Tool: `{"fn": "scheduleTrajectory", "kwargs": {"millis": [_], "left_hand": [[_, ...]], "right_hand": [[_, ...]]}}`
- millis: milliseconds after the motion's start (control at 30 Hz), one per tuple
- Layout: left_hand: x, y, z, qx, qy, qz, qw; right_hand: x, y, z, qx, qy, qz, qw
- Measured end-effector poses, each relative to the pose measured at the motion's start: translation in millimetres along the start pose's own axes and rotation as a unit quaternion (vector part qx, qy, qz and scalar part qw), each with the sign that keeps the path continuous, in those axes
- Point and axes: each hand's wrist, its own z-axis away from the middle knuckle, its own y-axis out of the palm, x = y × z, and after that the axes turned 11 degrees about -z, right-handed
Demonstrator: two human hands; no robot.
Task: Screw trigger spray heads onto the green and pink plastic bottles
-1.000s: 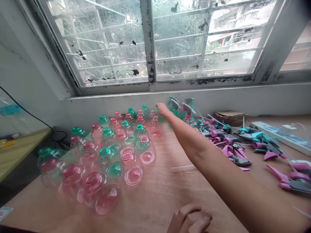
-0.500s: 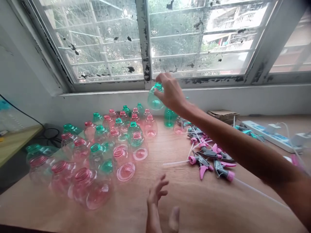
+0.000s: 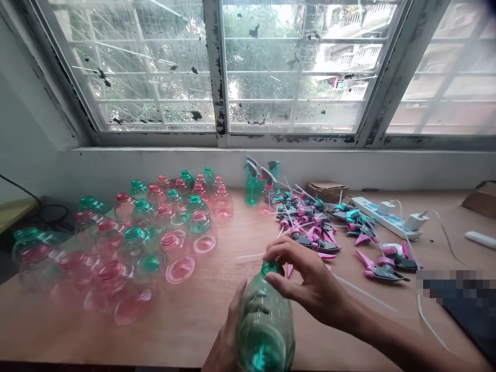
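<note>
A clear green bottle (image 3: pixel 265 315) is tilted near the table's front edge, its neck pointing away from me and its base towards me. My right hand (image 3: pixel 310 284) pinches the bottle's neck between thumb and fingers. Against the bottle's left side lies my left hand (image 3: pixel 228 328), closed round the body, with part of its fingers hidden behind the plastic. Just beyond my right hand is a heap of pink, teal and grey spray trigger heads (image 3: pixel 310 217) with thin white tubes.
Several pink bottles (image 3: pixel 170 253) and green bottles (image 3: pixel 143 212) without tops stand on the left of the wooden table (image 3: pixel 186 330). Bottles with spray heads (image 3: pixel 252 188) stand by the wall. A white power strip (image 3: pixel 383 217), cables and a dark flat object (image 3: pixel 465 310) are on the right.
My right hand has brought the green bottle from beside the wall back towards me. My left hand, open before, now holds its body. The view has turned slightly right.
</note>
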Motion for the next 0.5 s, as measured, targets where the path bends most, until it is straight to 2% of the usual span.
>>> {"fn": "scheduleTrajectory", "kwargs": {"millis": [100, 167, 200, 233, 267, 300, 333, 367, 433, 500], "left_hand": [[-4.5, -10.2, -4.5, 0.062, -0.023, 0.083, 0.994], [-5.9, -15.5, -7.0, 0.079, -0.024, 0.111, 0.990], [-6.1, -16.8, -7.8, 0.078, -0.028, 0.109, 0.991], [-6.2, -17.2, -8.3, 0.070, -0.034, 0.098, 0.992], [-6.3, -16.8, -8.7, 0.059, -0.043, 0.087, 0.994], [-6.8, -16.1, -9.1, 0.053, -0.050, 0.082, 0.994], [-7.8, -15.3, -9.7, 0.053, -0.056, 0.088, 0.993], [-9.4, -15.0, -10.5, 0.054, -0.062, 0.099, 0.992], [-14.5, -16.1, -13.1, 0.043, -0.079, 0.130, 0.987], [-21.0, -19.6, -16.9, 0.019, -0.105, 0.169, 0.980]], "right_hand": [[-10.5, -1.2, 9.5, -0.075, 0.041, -0.031, 0.996], [-20.8, -12.5, 13.5, -0.046, 0.068, -0.029, 0.996], [-30.3, -24.5, 12.0, -0.023, 0.060, -0.003, 0.998], [-43.5, -41.0, 7.6, -0.036, 0.063, 0.047, 0.996], [-60.3, -61.8, 0.3, -0.074, 0.074, 0.112, 0.988], [-80.1, -85.6, -9.2, -0.127, 0.095, 0.193, 0.968], [-101.5, -110.9, -19.9, -0.173, 0.126, 0.285, 0.934], [-123.3, -135.7, -30.7, -0.187, 0.149, 0.318, 0.917], [-162.7, -177.5, -48.3, -0.174, 0.182, 0.347, 0.903], [-191.1, -202.8, -57.0, -0.140, 0.197, 0.361, 0.900]]}}
